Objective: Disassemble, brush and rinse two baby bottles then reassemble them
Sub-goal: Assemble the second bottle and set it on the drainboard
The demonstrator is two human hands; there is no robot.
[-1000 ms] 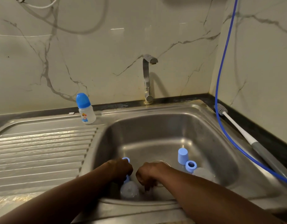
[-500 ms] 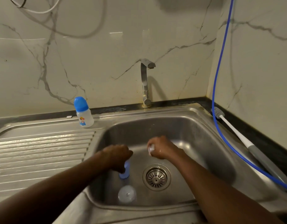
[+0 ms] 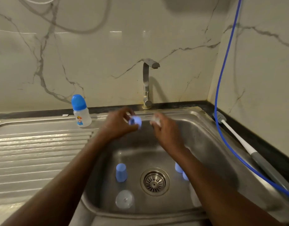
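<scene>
Sink stock: bottle parts, two in hand

Nearest item: clear bottle body [image 3: 125, 199], lying on the floor of the sink [image 3: 222, 168] by the front wall, its round end facing up at the camera. Just behind it, blue cap [image 3: 121, 172], standing mouth down. Drain strainer [image 3: 154, 181] to the cap's right. Two more blue pieces [image 3: 178, 168], touching or nearly so, right of the strainer and partly hidden by the right forearm; their type cannot be told.

Mid-range, raised over the back of the basin: left hand [image 3: 117, 128], fingers [image 3: 122, 111] curled round a blue screw ring [image 3: 135, 122], which sits between thumb and fingertips with its opening turned to the right. Right hand [image 3: 166, 134], near it but apart, fingertips [image 3: 154, 126] pressed together and pinching a pale teat [image 3: 155, 120]; blurred, the teat shows just past the fingertips.

Farther: assembled bottle [image 3: 81, 111], blue dome on, upright at the back of the ribbed surface [image 3: 34, 152] left of the basin. Bottle brush [image 3: 238, 139], lying along the right edge, bristles toward the corner. Blue hose [image 3: 222, 79], beside the brush. Tap [image 3: 147, 82], at the marble wall [image 3: 91, 62].
</scene>
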